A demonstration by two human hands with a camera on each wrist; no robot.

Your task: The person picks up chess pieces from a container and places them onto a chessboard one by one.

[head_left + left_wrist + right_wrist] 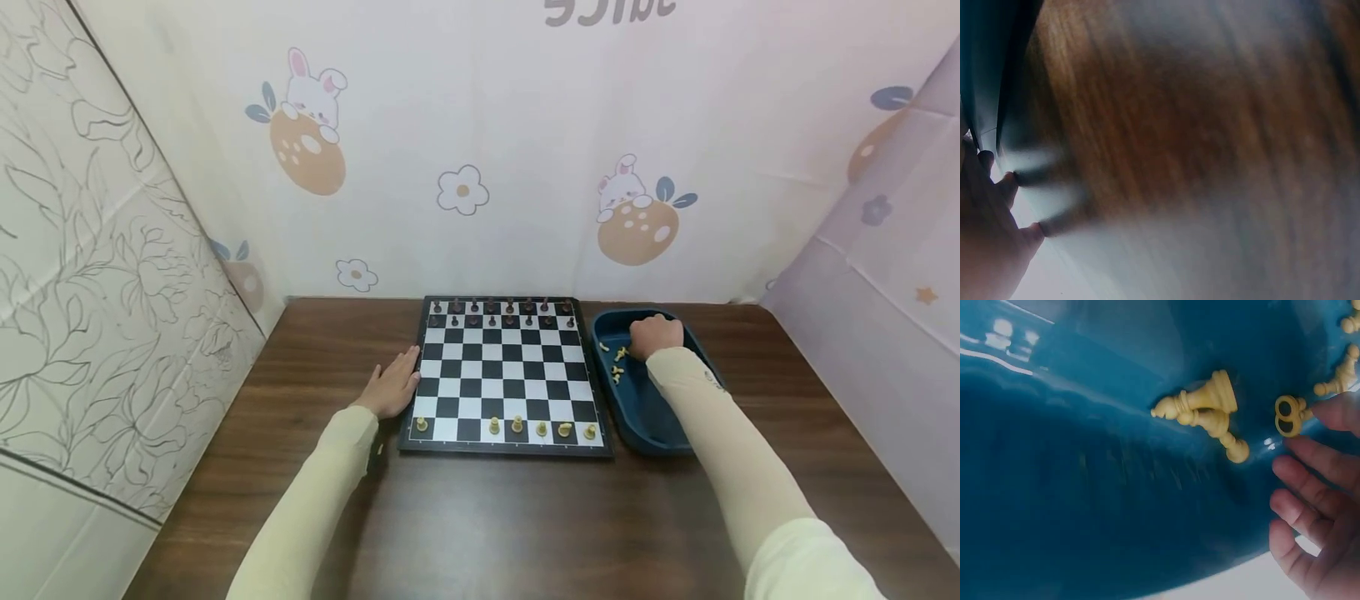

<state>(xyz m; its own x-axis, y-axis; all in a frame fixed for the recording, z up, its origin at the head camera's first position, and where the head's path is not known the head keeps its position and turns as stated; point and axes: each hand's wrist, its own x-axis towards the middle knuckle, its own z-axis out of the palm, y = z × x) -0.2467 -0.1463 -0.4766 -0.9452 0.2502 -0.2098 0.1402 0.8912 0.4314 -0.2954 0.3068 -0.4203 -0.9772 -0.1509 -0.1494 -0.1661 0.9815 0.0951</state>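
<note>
A black-and-white chessboard [492,361] lies on the table, with dark pieces [491,308] in its two far rows. Several pale yellow pieces [517,424] stand along its near row. My left hand [390,387] rests flat, fingers extended, at the board's left edge. In the left wrist view, that hand [991,231] shows only partly. My right hand [656,337] reaches into a blue tray [641,417] beside the board. In the right wrist view, its thumb and index fingertips are at two small yellow chess pieces [1287,417] with dark bases. More yellow pieces [1210,403] lie nearby.
The brown wooden table [480,525] extends in front of the board. A printed curtain [465,125] hangs behind the table, and a floral panel [97,250] stands at the left. The tray's raised rim [600,367] is close to the board's right edge.
</note>
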